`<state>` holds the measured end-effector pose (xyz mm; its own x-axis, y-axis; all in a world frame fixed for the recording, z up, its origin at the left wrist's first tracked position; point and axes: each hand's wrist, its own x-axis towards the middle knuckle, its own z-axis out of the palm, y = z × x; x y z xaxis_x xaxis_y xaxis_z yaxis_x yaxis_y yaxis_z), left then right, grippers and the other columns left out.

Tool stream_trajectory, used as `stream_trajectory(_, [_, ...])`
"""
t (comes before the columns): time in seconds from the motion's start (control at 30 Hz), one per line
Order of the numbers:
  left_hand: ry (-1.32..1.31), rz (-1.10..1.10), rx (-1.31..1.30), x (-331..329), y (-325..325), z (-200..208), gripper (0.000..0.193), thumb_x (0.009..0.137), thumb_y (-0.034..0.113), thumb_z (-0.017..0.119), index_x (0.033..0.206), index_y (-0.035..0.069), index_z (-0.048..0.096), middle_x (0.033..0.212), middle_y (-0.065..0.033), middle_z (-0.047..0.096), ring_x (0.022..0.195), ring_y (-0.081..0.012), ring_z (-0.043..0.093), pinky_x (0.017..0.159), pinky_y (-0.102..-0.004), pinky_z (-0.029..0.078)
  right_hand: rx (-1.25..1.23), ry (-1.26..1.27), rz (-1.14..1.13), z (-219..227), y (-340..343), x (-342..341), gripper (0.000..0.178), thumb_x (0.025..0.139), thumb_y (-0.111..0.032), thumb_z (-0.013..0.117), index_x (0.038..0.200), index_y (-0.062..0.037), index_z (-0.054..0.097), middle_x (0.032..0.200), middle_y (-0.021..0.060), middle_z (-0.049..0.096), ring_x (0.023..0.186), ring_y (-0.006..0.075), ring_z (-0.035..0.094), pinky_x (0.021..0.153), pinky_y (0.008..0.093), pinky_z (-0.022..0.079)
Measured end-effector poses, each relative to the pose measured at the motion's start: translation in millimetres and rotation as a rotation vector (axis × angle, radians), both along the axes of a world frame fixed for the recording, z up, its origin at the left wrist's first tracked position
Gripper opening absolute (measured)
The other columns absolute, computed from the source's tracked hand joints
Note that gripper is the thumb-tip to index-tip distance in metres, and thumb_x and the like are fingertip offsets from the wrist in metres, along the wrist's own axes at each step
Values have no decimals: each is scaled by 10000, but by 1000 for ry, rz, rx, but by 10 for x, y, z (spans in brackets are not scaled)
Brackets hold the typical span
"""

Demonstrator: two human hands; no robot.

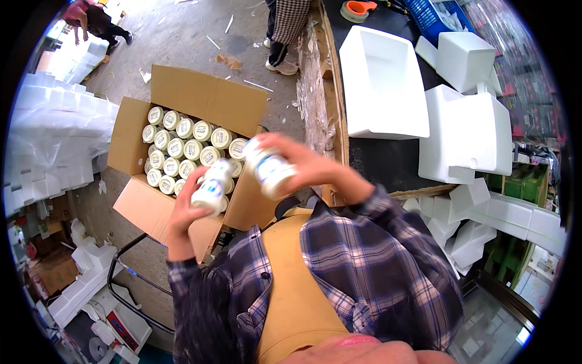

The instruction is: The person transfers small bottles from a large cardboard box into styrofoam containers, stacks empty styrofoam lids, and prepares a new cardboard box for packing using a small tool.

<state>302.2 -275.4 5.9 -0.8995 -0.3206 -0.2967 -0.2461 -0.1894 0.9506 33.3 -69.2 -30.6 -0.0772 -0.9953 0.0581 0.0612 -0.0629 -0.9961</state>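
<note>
My left hand (183, 213) is wrapped round a white bottle (211, 189) with blue marks, over the near right corner of an open cardboard box (209, 95). In my right hand (303, 162) is another white bottle (268, 168) with a blue label, tilted and held just beyond the box's right side. Both bottles are a little blurred. Rows of upright containers with pale printed lids (193, 149) fill the box. Its flaps are folded outward. My left hand and its bottle hide part of the front rows.
A dark-topped table (388, 164) on my right bears white foam boxes (385, 85), an orange tape roll (356, 11) and a blue basket (430, 18). Wrapped foam stacks (54, 139) stand left. A black bar (115, 261) curves beside the box. Two other people are at the far side.
</note>
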Motion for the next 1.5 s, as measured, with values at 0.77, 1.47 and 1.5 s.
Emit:
stream_trajectory(0.77, [262,-312,-1068,-3399,1694,-180,413,862,366,705,1198,128,687,1197,-121,683,1142,-275,629,1078,-458,406,696,1353,-186,358,1307,-2593,439,851,-163,672,1278,-78,613,1366,133,602,1226,339,581,1010,424,466])
stream_trajectory(1.47, [-431,637,-257,767,-138,-1724,361,805,283,828,750,11,598,722,-97,672,701,-187,682,632,-347,539,297,1451,252,-1264,-1814,507,231,745,-47,707,963,-11,639,1012,196,669,854,330,725,713,425,593])
stream_trajectory(1.5, [-183,734,-42,708,-129,-1689,327,879,262,780,759,18,598,757,-58,676,694,-123,678,612,-293,548,328,1451,286,-1245,-1814,490,247,716,-46,731,942,-4,640,998,183,684,896,342,716,764,437,585])
